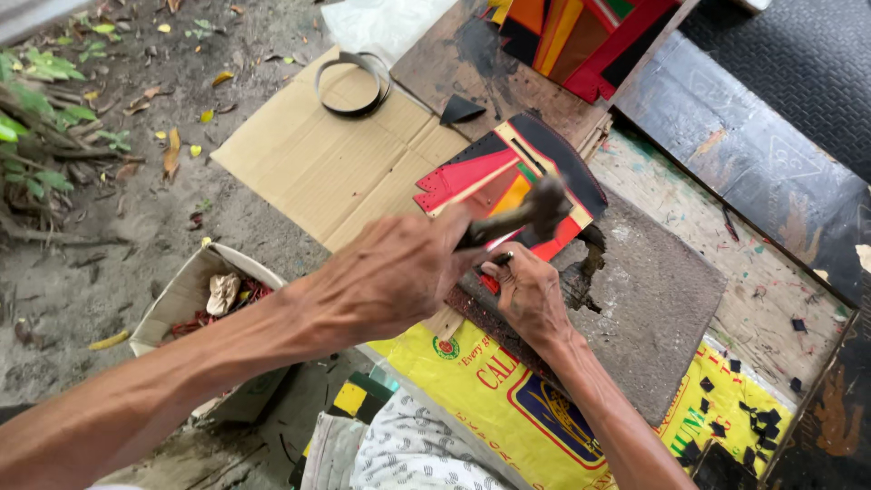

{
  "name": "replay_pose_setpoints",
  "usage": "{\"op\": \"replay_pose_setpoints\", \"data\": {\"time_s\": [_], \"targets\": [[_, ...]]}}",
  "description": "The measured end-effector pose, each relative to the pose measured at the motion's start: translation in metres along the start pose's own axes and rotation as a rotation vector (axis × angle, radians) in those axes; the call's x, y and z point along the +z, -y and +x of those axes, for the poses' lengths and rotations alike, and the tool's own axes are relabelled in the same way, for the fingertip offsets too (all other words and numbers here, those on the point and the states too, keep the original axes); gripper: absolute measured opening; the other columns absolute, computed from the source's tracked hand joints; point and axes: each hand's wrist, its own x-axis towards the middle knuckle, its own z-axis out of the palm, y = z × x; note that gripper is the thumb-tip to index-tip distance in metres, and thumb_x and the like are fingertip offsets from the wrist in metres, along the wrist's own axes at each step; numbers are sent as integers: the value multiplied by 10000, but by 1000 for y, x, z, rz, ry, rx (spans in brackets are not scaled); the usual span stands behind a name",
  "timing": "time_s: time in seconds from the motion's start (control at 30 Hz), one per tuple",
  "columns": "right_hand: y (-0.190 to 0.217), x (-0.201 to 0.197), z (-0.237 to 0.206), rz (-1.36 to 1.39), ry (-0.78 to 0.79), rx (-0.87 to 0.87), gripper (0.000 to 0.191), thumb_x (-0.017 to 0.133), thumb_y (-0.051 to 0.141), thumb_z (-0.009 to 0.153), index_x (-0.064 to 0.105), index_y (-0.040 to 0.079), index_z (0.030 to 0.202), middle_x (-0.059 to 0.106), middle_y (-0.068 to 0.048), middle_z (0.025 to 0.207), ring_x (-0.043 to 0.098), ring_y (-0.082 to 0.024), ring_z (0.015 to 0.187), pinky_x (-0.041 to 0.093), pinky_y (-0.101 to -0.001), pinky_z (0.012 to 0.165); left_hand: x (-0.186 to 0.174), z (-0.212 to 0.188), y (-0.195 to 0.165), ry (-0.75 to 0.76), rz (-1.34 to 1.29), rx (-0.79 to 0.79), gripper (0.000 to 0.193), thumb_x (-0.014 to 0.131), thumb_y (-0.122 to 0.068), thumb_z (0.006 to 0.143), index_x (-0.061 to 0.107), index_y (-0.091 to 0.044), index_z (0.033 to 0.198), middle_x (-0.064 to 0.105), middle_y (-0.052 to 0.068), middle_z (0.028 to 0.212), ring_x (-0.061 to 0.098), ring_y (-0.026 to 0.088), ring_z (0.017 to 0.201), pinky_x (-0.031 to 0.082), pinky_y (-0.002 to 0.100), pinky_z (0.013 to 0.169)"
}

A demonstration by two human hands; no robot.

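Entry, as I see it through the head camera: my left hand (395, 272) is closed around the handle of a hammer (531, 216), whose dark head hangs blurred above the work, so I judge the grip is taken far down the handle for swing. My right hand (529, 295) is pressed flat-knuckled on the work, fingers pinched together on a small dark tool (502, 259) that I take for a punch or chisel; its tip is hidden, so I cannot tell just what it meets. The workpiece, a patchwork panel (508, 177) of red, black, yellow and orange pieces, lies across the near left corner of a rough grey slab (653, 308), which seems placed as an anvil under the blows. The slab rests on a paint-spattered board (771, 272), with a yellow printed sack (490, 390) spread along the board's near edge. Also present: a flat cardboard sheet (318, 154) on the dirt to the left, carrying a coil of dark strap (354, 86); a stack of similar coloured panels (581, 36) at the far edge; a cardboard box (195, 299) of scraps near my left forearm; small black offcuts (758, 422) strewn on the sack at the near right corner. In the way: only my own left hand, which covers part of the panel.
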Motion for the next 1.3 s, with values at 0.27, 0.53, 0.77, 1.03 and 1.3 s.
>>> {"op": "replay_pose_setpoints", "data": {"time_s": [0.27, 0.53, 0.77, 1.03, 1.3], "targets": [[4, 4, 0, -59, 1, -9, 226, 651, 12, 926, 586, 24, 1142, 663, -201, 927, 676, -400, 828, 523, -432, 675, 3, -2, -22, -217, -312, 29, 310, 549, -289, 1094, 471, -23, 1231, 572, 154, 683, 582, 277, 527, 435, 427, 480], [-5, 9, -12, -105, -51, -94, 138, 626, 6, 957, 603, 38, 1089, 679, -201, 950, 684, -388, 830, 536, -424, 660, 53, -23, 62, 122, 11, -288, 327, 550, -318, 1001, 483, 3, 1014, 652, 265, 695, 642, 497, 683, 476, 574, 608], [-2, 0, -4, 351, -217, 461, 340, 520, 311, 1090, 596, -9, 1005, 755, -180, 921, 746, -222, 789, 625, -341, 705, 83, -26, 83, 107, 38, -296, 346, 556, -321, 1011, 490, 16, 965, 645, 289, 726, 638, 528, 727, 483, 611, 657], [22, 10, -94, 265, 182, 277, 331, 366, 191, 1063, 649, 27, 1007, 730, -120, 951, 646, -195, 825, 521, -361, 711, 77, -28, 86, 101, -93, -383, 352, 590, -361, 967, 554, -16, 1022, 649, 290, 697, 649, 492, 687, 490, 565, 621], [-45, -78, -4, 85, -258, 564, 343, 481, 352, 1079, 631, 58, 1172, 697, -117, 1042, 658, -226, 874, 572, -406, 781, 105, -25, 92, -263, -444, -666, 331, 760, -307, 872, 598, -19, 869, 642, 75, 638, 631, 167, 572, 518, 368, 538]]}}
